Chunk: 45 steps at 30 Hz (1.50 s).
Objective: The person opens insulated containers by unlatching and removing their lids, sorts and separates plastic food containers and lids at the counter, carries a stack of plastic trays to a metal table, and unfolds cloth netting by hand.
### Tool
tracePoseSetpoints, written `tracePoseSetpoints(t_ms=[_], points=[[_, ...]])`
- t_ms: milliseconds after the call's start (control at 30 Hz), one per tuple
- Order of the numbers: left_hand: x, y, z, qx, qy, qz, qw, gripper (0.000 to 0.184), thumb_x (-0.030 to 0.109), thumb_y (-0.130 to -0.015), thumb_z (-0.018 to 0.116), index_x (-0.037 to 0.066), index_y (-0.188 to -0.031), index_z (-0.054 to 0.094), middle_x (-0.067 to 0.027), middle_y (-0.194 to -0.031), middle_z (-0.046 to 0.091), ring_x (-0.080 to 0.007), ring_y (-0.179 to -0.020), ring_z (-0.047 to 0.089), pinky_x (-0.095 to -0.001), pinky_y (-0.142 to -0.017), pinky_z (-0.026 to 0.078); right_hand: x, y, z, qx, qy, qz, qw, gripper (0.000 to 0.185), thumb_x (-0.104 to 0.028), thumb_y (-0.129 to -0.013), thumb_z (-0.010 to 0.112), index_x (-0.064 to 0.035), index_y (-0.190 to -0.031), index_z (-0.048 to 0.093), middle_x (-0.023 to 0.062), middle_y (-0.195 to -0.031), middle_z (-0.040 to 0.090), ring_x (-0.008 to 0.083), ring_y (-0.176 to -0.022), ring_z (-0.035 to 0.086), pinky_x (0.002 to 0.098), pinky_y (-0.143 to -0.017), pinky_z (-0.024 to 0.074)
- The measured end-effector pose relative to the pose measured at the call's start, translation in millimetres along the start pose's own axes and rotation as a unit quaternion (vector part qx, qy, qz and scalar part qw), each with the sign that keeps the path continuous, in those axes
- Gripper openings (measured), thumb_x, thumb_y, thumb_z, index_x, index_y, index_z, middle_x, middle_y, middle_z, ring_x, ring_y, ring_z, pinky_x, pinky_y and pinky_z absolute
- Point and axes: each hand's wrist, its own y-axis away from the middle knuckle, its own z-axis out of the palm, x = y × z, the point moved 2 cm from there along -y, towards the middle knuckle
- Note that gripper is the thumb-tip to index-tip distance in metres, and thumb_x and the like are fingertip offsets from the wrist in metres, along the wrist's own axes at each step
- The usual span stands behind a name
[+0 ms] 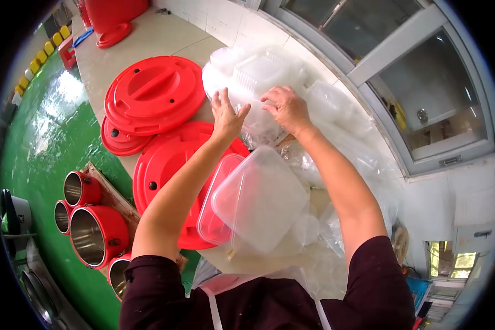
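Observation:
My left hand [228, 115] is raised at the near side of a bundle of clear plastic food containers [264, 71] in thin film. Its fingers are spread, with the thumb apart. Across from it, my right hand [289, 110] hovers over the same bundle, fingers bent and a small gap between thumb and forefinger. No held thing shows in either hand; whether the fingertips touch the film I cannot tell. Below my hands lie translucent rectangular lids [261, 195], overlapping a large red round lid [159, 176].
More red lids [154, 93] are stacked at the left of the tiled counter [190, 36]. Open red pots with metal linings [88, 234] stand lower left by the green floor [44, 165]. Clear plastic bags [363, 157] lie along the wall, beneath a framed window [429, 93].

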Motion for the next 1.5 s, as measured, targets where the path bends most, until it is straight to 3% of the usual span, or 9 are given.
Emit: tracePoseSetpoints(t_ms=[500, 900, 1067, 1133, 1233, 1300, 1400, 1433, 1500], points=[[8.0, -28.1, 37.2, 0.087, 0.121, -0.017, 0.989, 0.109, 0.053, -0.072, 0.068, -0.004, -0.140, 0.005, -0.0297, -0.143, 0.006, -0.0413, -0.135, 0.006, -0.0445, -0.110, 0.011, 6.3, -30.1, -2.7, 0.050, 0.002, -0.092, 0.995, 0.007, -0.009, -0.077, 0.060, -0.0082, -0.076, 0.053, 0.0073, -0.074, 0.054, 0.0275, -0.074, 0.055, 0.0386, -0.064, 0.0444], [29.7, -29.7, 36.0, 0.057, 0.230, -0.066, 0.969, 0.109, 0.053, -0.072, 0.068, 0.015, -0.144, -0.003, -0.0316, -0.143, -0.010, -0.0432, -0.135, -0.006, -0.0512, -0.108, 0.007, 11.4, -44.0, -11.6, 0.097, -0.140, 0.003, 0.985, 0.006, -0.004, -0.079, 0.057, -0.0030, -0.075, 0.052, 0.0107, -0.074, 0.055, 0.0301, -0.068, 0.054, 0.0366, -0.060, 0.0443], [10.2, -23.5, 47.1, 0.086, 0.165, -0.024, 0.982, 0.098, 0.044, -0.077, 0.066, 0.015, -0.145, 0.001, -0.0298, -0.144, -0.005, -0.0420, -0.136, 0.000, -0.0515, -0.107, 0.010, 32.7, -67.9, -38.5, 0.243, -0.195, -0.016, 0.950, 0.006, -0.007, -0.084, 0.054, -0.0033, -0.079, 0.053, 0.0103, -0.072, 0.054, 0.0233, -0.067, 0.054, 0.0333, -0.061, 0.0441], [9.2, -18.0, 46.9, 0.072, 0.140, -0.048, 0.986, 0.093, 0.040, -0.079, 0.065, 0.014, -0.145, 0.005, -0.0284, -0.145, -0.002, -0.0413, -0.136, 0.003, -0.0510, -0.107, 0.012, 35.3, -97.4, -95.6, 0.361, -0.180, -0.013, 0.915, 0.010, -0.013, -0.090, 0.053, -0.0040, -0.087, 0.052, -0.0011, -0.074, 0.050, 0.0076, -0.066, 0.044, 0.0210, -0.060, 0.0381], [25.7, -15.5, 38.5, 0.071, 0.015, -0.082, 0.994, 0.089, 0.033, -0.078, 0.068, 0.012, -0.144, 0.012, -0.0267, -0.145, 0.002, -0.0405, -0.136, 0.005, -0.0493, -0.107, 0.015, 21.9, -115.4, -169.8, 0.430, -0.226, -0.001, 0.874, 0.007, -0.008, -0.090, 0.049, -0.0013, -0.088, 0.052, 0.0011, -0.068, 0.050, 0.0089, -0.060, 0.044, 0.0208, -0.058, 0.0371], [59.0, -0.4, 12.0, 0.152, -0.015, 0.001, 0.988, 0.082, 0.022, -0.077, 0.069, 0.008, -0.141, 0.020, -0.0249, -0.145, 0.007, -0.0399, -0.135, 0.009, -0.0485, -0.107, 0.016, 20.0, -115.3, -209.5, 0.440, -0.253, -0.034, 0.861, 0.008, -0.007, -0.091, 0.047, -0.0010, -0.089, 0.052, 0.0016, -0.067, 0.050, 0.0094, -0.059, 0.045, 0.0209, -0.057, 0.0371], [107.2, 13.7, -34.6, 0.245, 0.160, 0.201, 0.935, 0.075, 0.018, -0.080, 0.065, 0.005, -0.140, 0.022, -0.0210, -0.145, 0.010, -0.0360, -0.134, 0.013, -0.0446, -0.108, 0.016, -0.2, -87.1, -254.3, 0.445, -0.298, 0.015, 0.844, 0.009, -0.009, -0.092, 0.046, -0.0018, -0.093, 0.051, 0.0014, -0.072, 0.049, 0.0100, -0.063, 0.044, 0.0242, -0.058, 0.0365], [114.4, 16.3, -48.1, 0.248, 0.233, 0.181, 0.923, 0.071, 0.018, -0.084, 0.061, 0.004, -0.140, 0.020, -0.0203, -0.144, 0.017, -0.0317, -0.133, 0.020, -0.0413, -0.107, 0.020, -9.3, -74.1, -267.1, 0.449, -0.329, 0.039, 0.830, 0.009, -0.009, -0.093, 0.046, -0.0020, -0.094, 0.051, 0.0012, -0.073, 0.049, 0.0100, -0.065, 0.044, 0.0249, -0.058, 0.0363], [144.5, 34.4, -81.2, 0.049, 0.539, 0.068, 0.838, 0.062, 0.016, -0.090, 0.053, 0.003, -0.140, 0.019, -0.0198, -0.140, 0.027, -0.0270, -0.128, 0.032, -0.0375, -0.101, 0.032, -28.3, -45.9, -284.6, 0.440, -0.375, 0.086, 0.812, 0.008, -0.010, -0.093, 0.045, -0.0031, -0.094, 0.050, 0.0004, -0.077, 0.048, 0.0100, -0.067, 0.042, 0.0262, -0.059, 0.0352]])
